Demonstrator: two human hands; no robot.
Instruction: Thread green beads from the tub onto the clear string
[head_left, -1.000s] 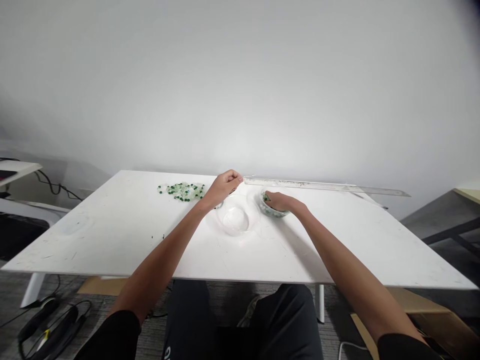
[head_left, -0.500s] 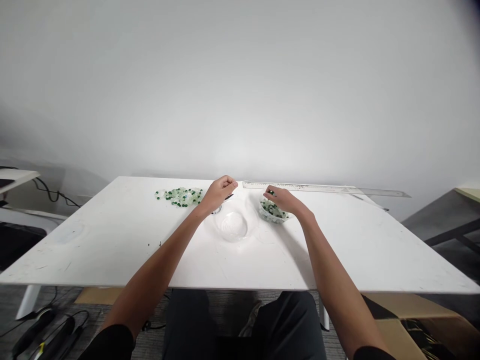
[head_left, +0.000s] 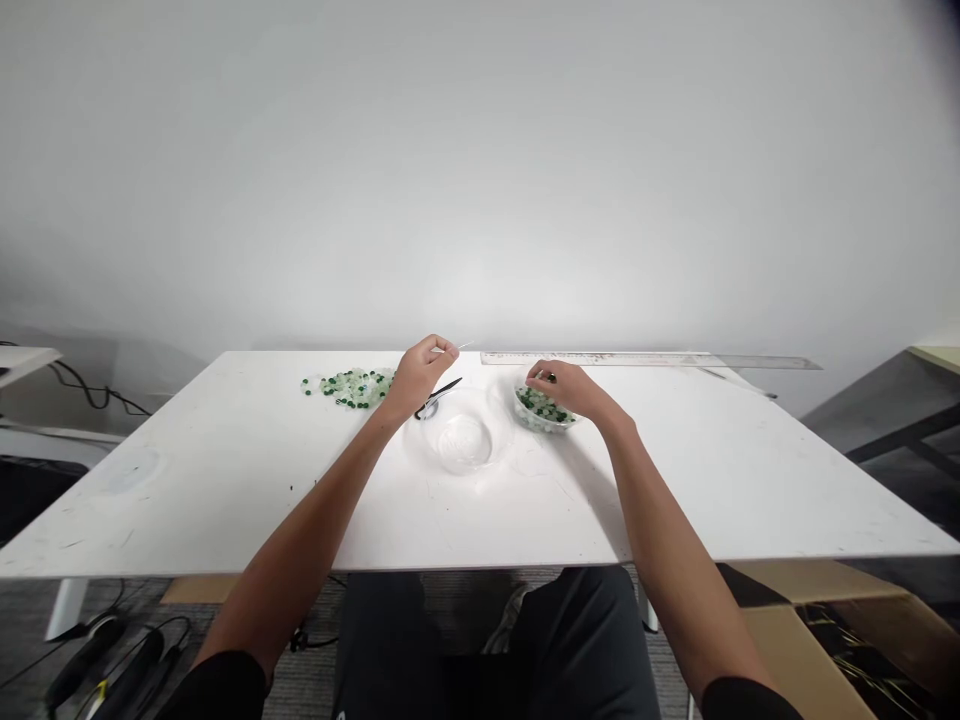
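My left hand (head_left: 421, 376) is raised over the back of the table, thumb and finger pinching a thin pale strand (head_left: 466, 346) whose tip sticks out to the right; I cannot tell whether it is thread or wire. Over the clear bowl of beads (head_left: 546, 412), my right hand (head_left: 564, 386) has its fingertips drawn together just above the green and white beads. What those fingers hold, if anything, is hidden. Between the hands stands an empty clear plastic bowl (head_left: 465, 445). Dark-handled scissors or a similar black tool (head_left: 442, 395) lie behind it, partly covered by my left hand.
A pile of green and pale beads (head_left: 349, 387) is spread on the white table (head_left: 225, 470), left of my left hand. A long clear ruler (head_left: 600, 360) lies along the back edge by the wall. An open cardboard box (head_left: 795, 640) sits below on the right.
My left hand has moved up and slightly left, and the pale strand and black tool show more plainly. My right hand has stayed over the bead bowl with its fingers a little lower. The view shifted slightly.
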